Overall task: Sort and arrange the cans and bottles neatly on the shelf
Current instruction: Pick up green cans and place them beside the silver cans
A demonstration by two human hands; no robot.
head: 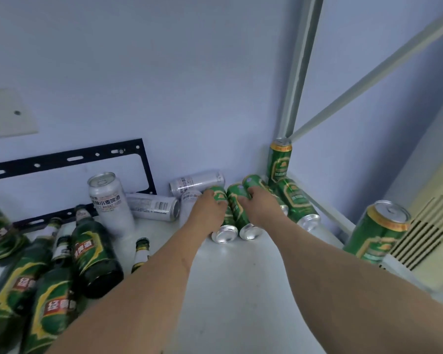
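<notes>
Four green cans (pixel 237 208) lie side by side; your left hand (pixel 210 208) and right hand (pixel 260 206) each grip one. Silver cans (pixel 197 182) crowd the left; green bottles (pixel 92 249) lie beyond.

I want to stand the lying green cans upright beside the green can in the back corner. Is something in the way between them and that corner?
Nothing separate blocks it. The left hand and right hand grip lying green cans; only another lying green can lies between them and the upright corner can.
</notes>
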